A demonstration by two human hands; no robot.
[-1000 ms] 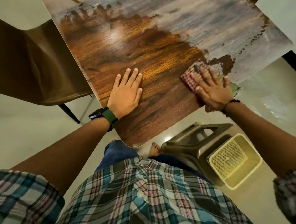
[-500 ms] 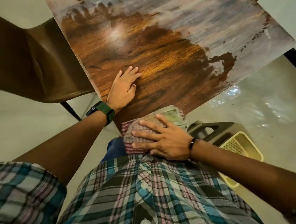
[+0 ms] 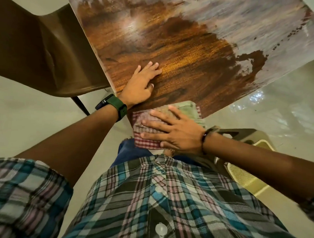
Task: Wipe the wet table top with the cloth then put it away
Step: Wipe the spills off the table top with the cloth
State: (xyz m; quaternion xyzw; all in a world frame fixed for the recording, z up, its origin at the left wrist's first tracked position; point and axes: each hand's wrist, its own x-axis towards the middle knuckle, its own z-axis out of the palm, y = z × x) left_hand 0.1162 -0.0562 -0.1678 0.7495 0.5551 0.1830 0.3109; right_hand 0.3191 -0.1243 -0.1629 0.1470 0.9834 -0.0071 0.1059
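Flat, straight-fingered right hand (image 3: 178, 134) presses the cloth (image 3: 146, 134) at the table top (image 3: 173, 48) near corner; near part looks wiped, far-right film remains

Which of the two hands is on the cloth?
The right hand, with the dark wristband, lies flat on the checked cloth at the table's near corner; the left hand, wearing the green watch, presses bare wood.
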